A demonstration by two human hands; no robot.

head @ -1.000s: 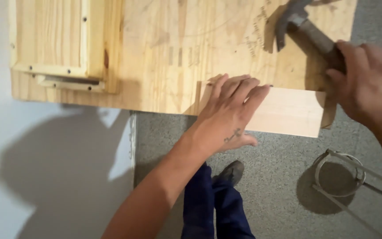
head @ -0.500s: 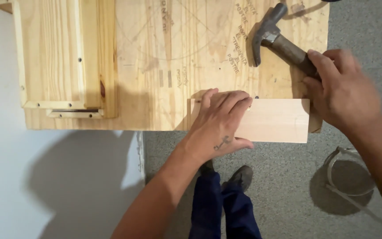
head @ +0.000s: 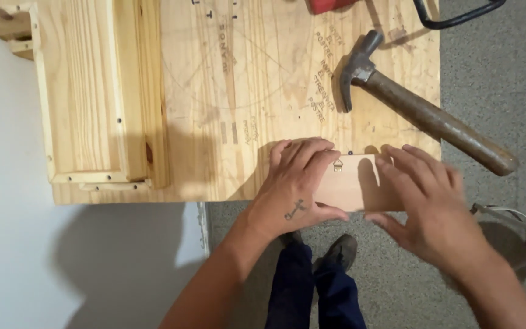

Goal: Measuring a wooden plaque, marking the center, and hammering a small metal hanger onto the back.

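Note:
A small pale wooden box (head: pixel 353 186) with a little brass clasp (head: pixel 338 164) lies at the near edge of the plywood worktop (head: pixel 238 91). My left hand (head: pixel 293 186) rests flat on the box's left part, fingers spread. Blurred by motion, my right hand (head: pixel 424 201) covers the box's right end with its fingers apart. A hammer (head: pixel 421 109) with a dark metal head and brown handle lies free on the board behind my right hand, its handle sticking out over the board's right edge.
A pine box-like frame (head: pixel 92 97) stands on the left of the worktop. A red object (head: pixel 330 5) and a black cable (head: pixel 458 18) lie at the far edge. Below are the grey floor, my dark trousers and shoes (head: pixel 336 253), and a metal bucket (head: pixel 512 231) at right.
My right hand has let go of the hammer, which now lies on the board, and has come down onto the wooden box's right end. The left hand stays on the box.

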